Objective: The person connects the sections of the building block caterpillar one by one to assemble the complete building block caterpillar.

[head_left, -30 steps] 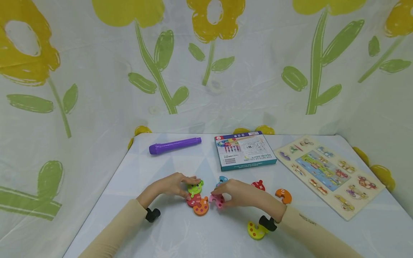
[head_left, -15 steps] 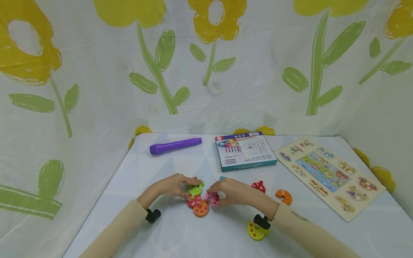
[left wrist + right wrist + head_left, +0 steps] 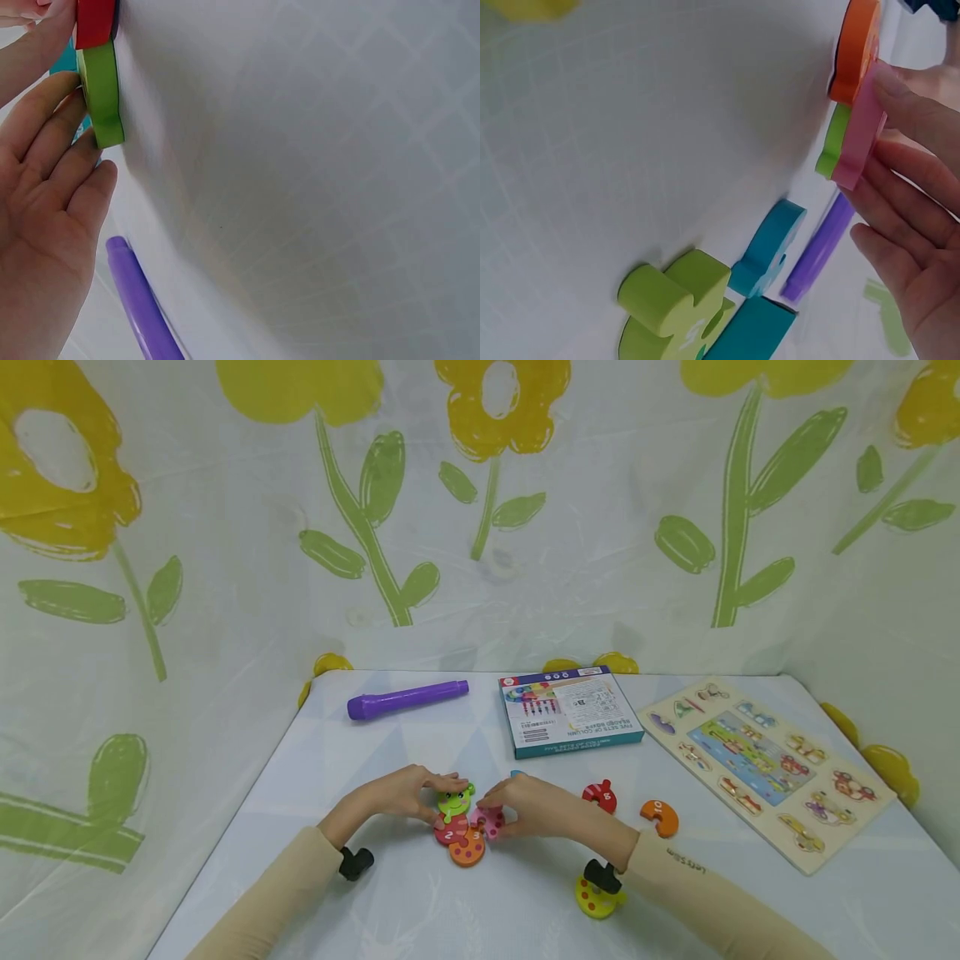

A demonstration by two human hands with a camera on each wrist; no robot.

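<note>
My left hand (image 3: pixel 405 792) steadies a joined puzzle, fingers at the green caterpillar-head piece (image 3: pixel 453 803) and thumb at the red piece numbered 2 (image 3: pixel 450 831). An orange piece numbered 3 (image 3: pixel 467 847) is linked to the red one. Between thumb and fingers, my right hand (image 3: pixel 543 806) pinches a pink spotted piece (image 3: pixel 489 821) right at the orange piece's edge. In the right wrist view the pink piece (image 3: pixel 861 131) stands tilted over the orange piece (image 3: pixel 853 52). Behind the right hand, a blue piece (image 3: pixel 769 247) and a green piece (image 3: pixel 675 300) are mostly hidden in the head view.
Loose pieces lie to the right: red (image 3: pixel 600 795), orange numbered 10 (image 3: pixel 660 818) and yellow spotted (image 3: pixel 595 900), partly under the right wrist. Farther back are a purple microphone-shaped toy (image 3: pixel 407 700), a flat box (image 3: pixel 573 714) and a wooden puzzle board (image 3: pixel 810 852).
My right hand has moved left with the pink piece, bringing it up against the orange and red pieces. The left hand has stayed in place on the joined puzzle.
</note>
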